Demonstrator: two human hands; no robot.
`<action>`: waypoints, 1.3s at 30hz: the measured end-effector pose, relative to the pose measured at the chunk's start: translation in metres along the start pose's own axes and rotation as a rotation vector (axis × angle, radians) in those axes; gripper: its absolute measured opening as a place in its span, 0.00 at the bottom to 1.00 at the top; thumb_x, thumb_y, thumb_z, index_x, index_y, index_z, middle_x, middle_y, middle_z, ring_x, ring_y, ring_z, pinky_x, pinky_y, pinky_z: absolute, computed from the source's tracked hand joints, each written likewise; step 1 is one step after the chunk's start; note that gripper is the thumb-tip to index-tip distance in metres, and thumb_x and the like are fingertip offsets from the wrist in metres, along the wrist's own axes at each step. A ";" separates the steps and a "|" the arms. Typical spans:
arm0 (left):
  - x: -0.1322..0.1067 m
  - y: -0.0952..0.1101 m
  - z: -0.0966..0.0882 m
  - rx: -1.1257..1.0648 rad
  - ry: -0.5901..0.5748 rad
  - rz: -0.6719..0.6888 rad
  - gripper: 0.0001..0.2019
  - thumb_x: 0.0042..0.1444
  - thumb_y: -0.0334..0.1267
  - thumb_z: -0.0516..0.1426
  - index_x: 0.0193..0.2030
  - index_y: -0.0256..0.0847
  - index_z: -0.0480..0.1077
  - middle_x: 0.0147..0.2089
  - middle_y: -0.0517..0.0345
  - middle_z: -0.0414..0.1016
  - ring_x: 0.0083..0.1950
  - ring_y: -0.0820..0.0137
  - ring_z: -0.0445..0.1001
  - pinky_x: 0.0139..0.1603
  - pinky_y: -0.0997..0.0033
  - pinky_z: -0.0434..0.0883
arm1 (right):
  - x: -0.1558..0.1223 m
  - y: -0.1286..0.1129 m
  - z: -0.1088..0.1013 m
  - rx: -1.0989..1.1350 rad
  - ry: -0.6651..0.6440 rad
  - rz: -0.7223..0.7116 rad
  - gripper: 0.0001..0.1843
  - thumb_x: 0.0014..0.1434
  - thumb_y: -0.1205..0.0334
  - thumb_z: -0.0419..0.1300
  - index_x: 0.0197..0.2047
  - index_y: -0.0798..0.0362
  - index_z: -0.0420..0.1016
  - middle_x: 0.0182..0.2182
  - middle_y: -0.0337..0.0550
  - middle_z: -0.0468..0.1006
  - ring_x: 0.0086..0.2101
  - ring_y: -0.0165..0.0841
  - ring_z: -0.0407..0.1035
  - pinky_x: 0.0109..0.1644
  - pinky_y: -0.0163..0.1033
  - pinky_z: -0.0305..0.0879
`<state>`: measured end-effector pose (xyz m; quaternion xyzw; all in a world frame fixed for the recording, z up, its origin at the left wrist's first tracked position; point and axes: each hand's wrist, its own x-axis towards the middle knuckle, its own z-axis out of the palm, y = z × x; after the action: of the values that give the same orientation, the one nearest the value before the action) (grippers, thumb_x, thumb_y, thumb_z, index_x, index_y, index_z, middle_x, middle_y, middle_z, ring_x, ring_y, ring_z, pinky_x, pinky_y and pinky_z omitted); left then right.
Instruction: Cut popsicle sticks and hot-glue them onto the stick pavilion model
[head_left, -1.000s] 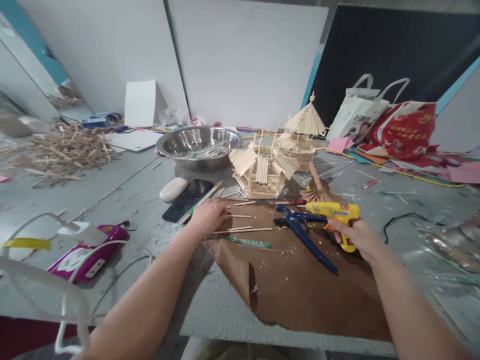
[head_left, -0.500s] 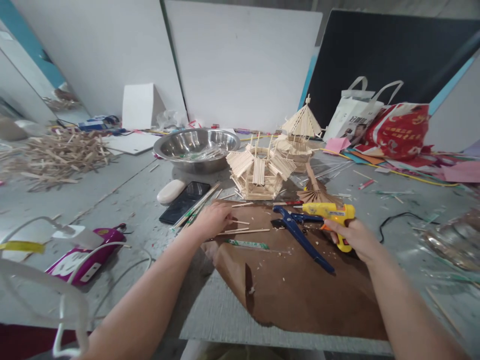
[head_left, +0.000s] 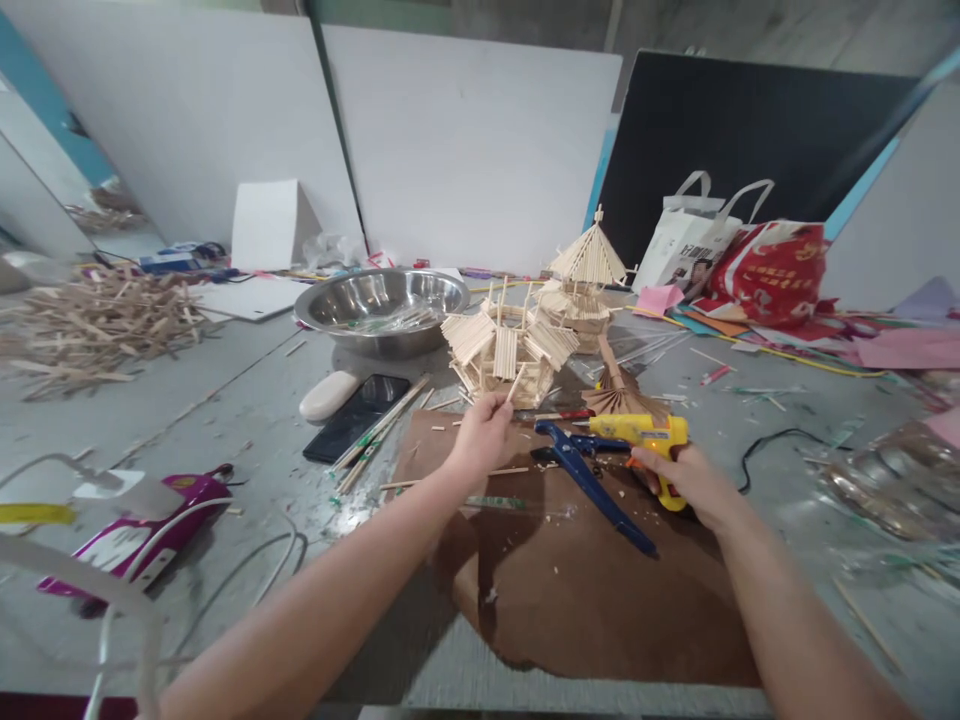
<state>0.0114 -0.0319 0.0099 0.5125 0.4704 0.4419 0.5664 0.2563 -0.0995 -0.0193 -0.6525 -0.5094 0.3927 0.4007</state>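
My left hand (head_left: 481, 436) is raised over the brown paper (head_left: 600, 590) and pinches a short thin wooden stick (head_left: 514, 384), its tip close to the front of the stick-built model house (head_left: 504, 348). My right hand (head_left: 684, 482) grips a yellow glue gun (head_left: 645, 436) whose nozzle points left, low above the paper. Blue pliers (head_left: 592, 482) lie between my hands. More loose sticks (head_left: 450, 478) lie on the paper under my left hand. A second stick model with a pointed roof (head_left: 586, 270) stands behind the house.
A steel bowl (head_left: 382, 304), a black phone (head_left: 355, 416) and a white oval object (head_left: 327, 395) lie left of the house. A heap of sticks (head_left: 97, 325) fills the far left. A purple item (head_left: 150, 525) with white cables sits near left. Bags (head_left: 765, 270) and coloured paper clutter the right.
My left hand lifted from the loose sticks on the paper, taking one stick, and moved right and up toward the model house. The right hand kept holding the glue gun.
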 end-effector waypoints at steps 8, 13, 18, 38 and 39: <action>0.018 -0.009 0.039 -0.289 0.050 -0.002 0.09 0.51 0.44 0.51 0.33 0.42 0.59 0.14 0.73 0.51 0.11 0.84 0.46 0.13 0.83 0.45 | -0.002 -0.006 0.000 -0.031 -0.011 0.020 0.18 0.44 0.48 0.58 0.18 0.53 0.64 0.10 0.35 0.64 0.14 0.24 0.56 0.17 0.31 0.49; 0.028 -0.017 0.042 -0.356 0.002 -0.029 0.08 0.52 0.41 0.51 0.29 0.38 0.60 0.14 0.73 0.48 0.11 0.85 0.46 0.12 0.83 0.45 | 0.001 -0.001 -0.001 -0.030 -0.013 0.017 0.17 0.44 0.48 0.59 0.17 0.53 0.65 0.10 0.35 0.65 0.14 0.25 0.57 0.17 0.32 0.50; 0.035 -0.022 0.039 -0.383 -0.020 -0.027 0.10 0.49 0.42 0.54 0.34 0.37 0.63 0.17 0.69 0.58 0.15 0.82 0.57 0.15 0.82 0.54 | 0.002 0.003 0.001 -0.047 -0.010 0.030 0.17 0.44 0.47 0.59 0.18 0.53 0.65 0.10 0.35 0.65 0.13 0.25 0.57 0.17 0.32 0.51; 0.041 -0.016 0.034 -0.559 -0.020 -0.023 0.10 0.47 0.40 0.56 0.29 0.39 0.57 0.17 0.69 0.61 0.12 0.83 0.54 0.12 0.82 0.53 | 0.003 0.002 0.002 -0.081 -0.038 0.034 0.18 0.43 0.46 0.58 0.24 0.55 0.67 0.10 0.34 0.66 0.14 0.26 0.59 0.17 0.31 0.52; 0.040 -0.016 0.034 -0.562 -0.022 -0.019 0.10 0.47 0.40 0.56 0.29 0.39 0.57 0.18 0.68 0.61 0.13 0.83 0.55 0.12 0.82 0.53 | 0.002 0.002 0.002 -0.082 -0.036 0.033 0.18 0.43 0.46 0.58 0.23 0.55 0.67 0.10 0.34 0.66 0.13 0.26 0.59 0.17 0.31 0.52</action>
<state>0.0518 0.0009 -0.0080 0.3359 0.3280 0.5440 0.6954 0.2551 -0.0972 -0.0218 -0.6695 -0.5214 0.3898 0.3577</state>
